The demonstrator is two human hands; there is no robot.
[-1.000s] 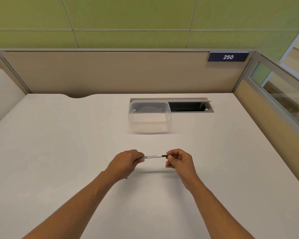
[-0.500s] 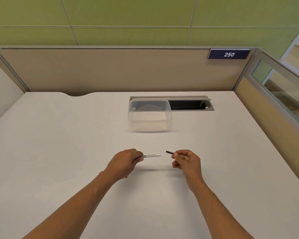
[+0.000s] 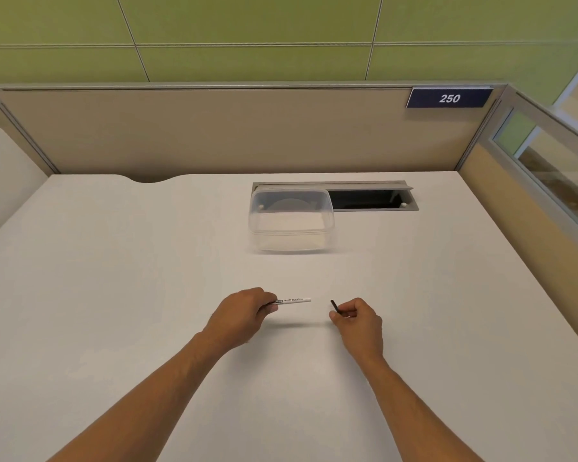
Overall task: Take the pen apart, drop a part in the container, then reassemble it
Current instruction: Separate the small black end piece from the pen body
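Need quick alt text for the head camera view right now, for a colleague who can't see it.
Two bare hands hold a separated whiteboard marker above a white desk: the left hand grips the white barrel, the right hand pinches the small dark cap. A clear plastic container sits beyond them, apparently empty.

Two bare forearms, no sleeves, uncovered from lower frame edge to wrists. Left hand and right hand both bare, no gloves. Fingers bare too; nails too small to make out.

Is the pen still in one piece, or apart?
Apart: left hand holds the white barrel; right hand holds the dark piece.
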